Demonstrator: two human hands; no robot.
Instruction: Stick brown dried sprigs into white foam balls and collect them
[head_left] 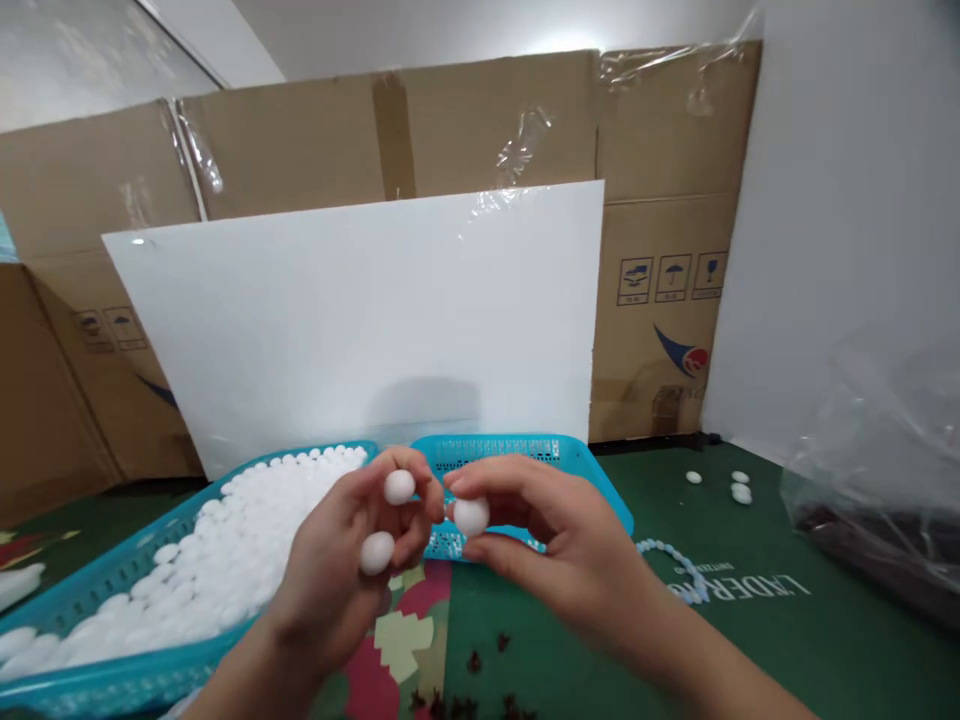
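Observation:
My left hand [330,560] is curled, palm up, around small white balls; one white ball [400,487] rests near the fingertips and another white ball [376,552] sits lower against the fingers. Close beside it, my right hand [559,540] pinches a white ball [471,517] between thumb and fingers. The tips of both hands nearly meet; whether they touch is hard to tell. Left of them stands a blue plastic basket [127,680] heaped with similar white balls [247,550]. Behind my hands is a second blue basket [600,480], partly hidden.
Small dark brown pieces [474,662] lie at the front edge. Loose white balls [694,478] and a pale blue beaded loop [694,575] are on the green surface [757,640]. A clear bag with dark contents [877,550] is at right. A white board [375,320] leans against cardboard boxes [480,130].

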